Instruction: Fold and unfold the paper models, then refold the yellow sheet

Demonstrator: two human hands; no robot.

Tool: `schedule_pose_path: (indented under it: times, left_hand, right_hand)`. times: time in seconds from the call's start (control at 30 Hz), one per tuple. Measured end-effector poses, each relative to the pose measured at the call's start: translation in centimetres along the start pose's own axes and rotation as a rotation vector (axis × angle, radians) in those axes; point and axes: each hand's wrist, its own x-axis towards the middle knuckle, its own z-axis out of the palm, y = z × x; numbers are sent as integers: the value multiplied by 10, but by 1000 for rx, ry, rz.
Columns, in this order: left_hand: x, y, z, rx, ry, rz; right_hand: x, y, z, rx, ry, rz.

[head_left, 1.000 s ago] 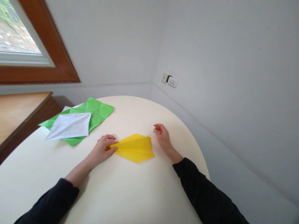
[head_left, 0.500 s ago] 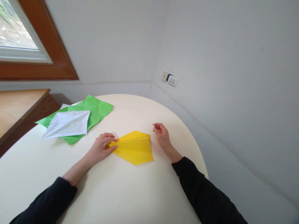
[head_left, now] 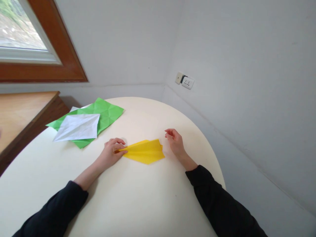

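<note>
A folded sheet of yellow paper (head_left: 145, 153) with a raised lengthwise crease sits in the middle of the round table. Its narrow left end is pinched between the thumb and fingers of my left hand (head_left: 113, 150); those fingers cover the tip. The wider end points right, with the near flap angled up along the crease. Just past that wide end, my right hand (head_left: 175, 141) hovers with loosely curled fingers, slightly apart and holding nothing. A small gap separates it from the paper.
Creased green paper (head_left: 108, 113) lies at the table's far left, with a folded white paper (head_left: 80, 126) on top. The pale round table (head_left: 138, 204) curves close to the wall. A wooden surface (head_left: 24, 108) stands to the left, and a wall socket (head_left: 188, 82) is beyond the table.
The yellow paper's near flap has tilted up along the crease, so it looks narrower. My left hand keeps its pinch. The whole view has shifted slightly.
</note>
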Motion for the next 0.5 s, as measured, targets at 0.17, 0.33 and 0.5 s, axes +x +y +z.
schedule_pose_path:
  times: [0.17,0.33,0.5]
  left_hand:
    - [-1,4,-1,16,-17,-6]
    - [-1,9,-2,-12,37,-21]
    - [-2,7,-3,-30,21,-20]
  right_hand:
    - [0,0,0,2,-9,12]
    - [-1,-3,1,-3,-9,8]
    - [-1,-3,1,3,-9,6]
